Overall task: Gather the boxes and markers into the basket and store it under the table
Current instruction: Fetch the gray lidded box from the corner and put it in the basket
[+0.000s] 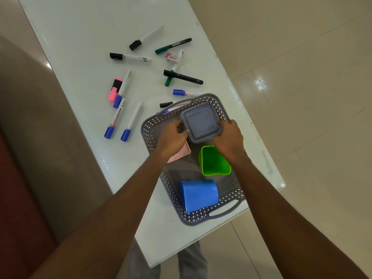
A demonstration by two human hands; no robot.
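A grey perforated basket [153, 129] sits at the near right part of the white table [84, 37]. Inside it, a grey square box [201, 122] is held over the far end by both hands: my left hand [173, 137] grips its left edge and my right hand [228, 137] its right corner. A green box [214, 161] stands open in the basket's middle, a blue box [199, 195] lies on its side at the near end, and a pink box [182, 155] shows partly under my left wrist. Several markers [130, 57] lie scattered on the table beyond and left of the basket.
A pink highlighter [114, 89] and a small eraser [172, 57] lie among the markers. The table's right edge runs close to the basket, with tiled floor [302, 77] beyond. A dark red seat [18, 208] is on the left.
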